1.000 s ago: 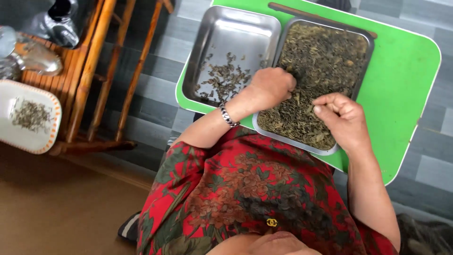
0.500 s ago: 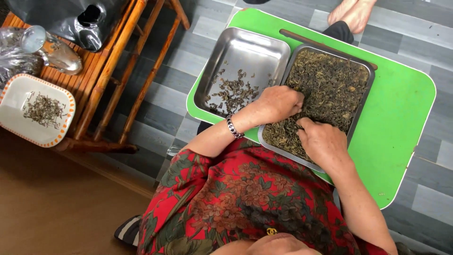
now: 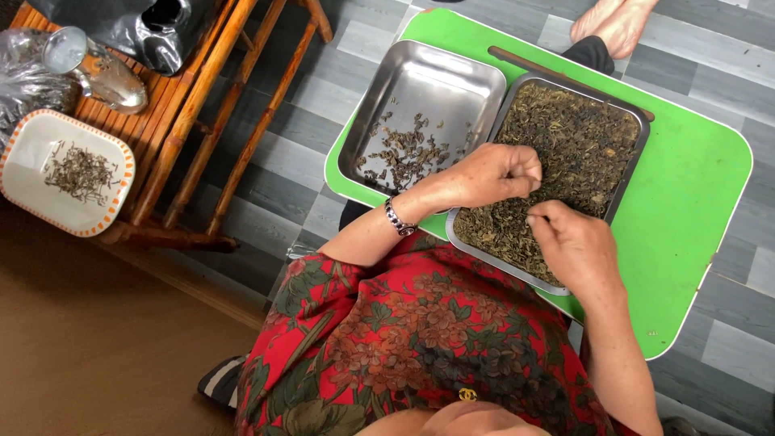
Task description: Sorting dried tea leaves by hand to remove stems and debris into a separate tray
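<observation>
A steel tray (image 3: 639, 121) heaped with dark dried leaves (image 3: 581, 137) sits on a green table (image 3: 694, 210). My left hand (image 3: 488, 173), with a bracelet at the wrist, hovers over the tray's left side, its fingers pinched together on leaves. Just below it, my right hand (image 3: 575, 246) rests on the near part of the heap, fingertips pinched into the leaves. The two hands almost touch. Beside the full tray on the left stands a second steel tray (image 3: 440, 77) holding a small scatter of leaves (image 3: 408, 153).
A wooden rack (image 3: 202, 105) stands left of the table. On it are a white dish with an orange rim (image 3: 28, 153) holding a few leaves, a metal scoop (image 3: 113, 81) and a black bag (image 3: 137, 28). Another person's bare feet (image 3: 617, 24) show beyond the table.
My right hand has slid left and nearer across the full tray, ending close under my left hand. The view has shifted, bringing the rack and the bare feet more into sight.
</observation>
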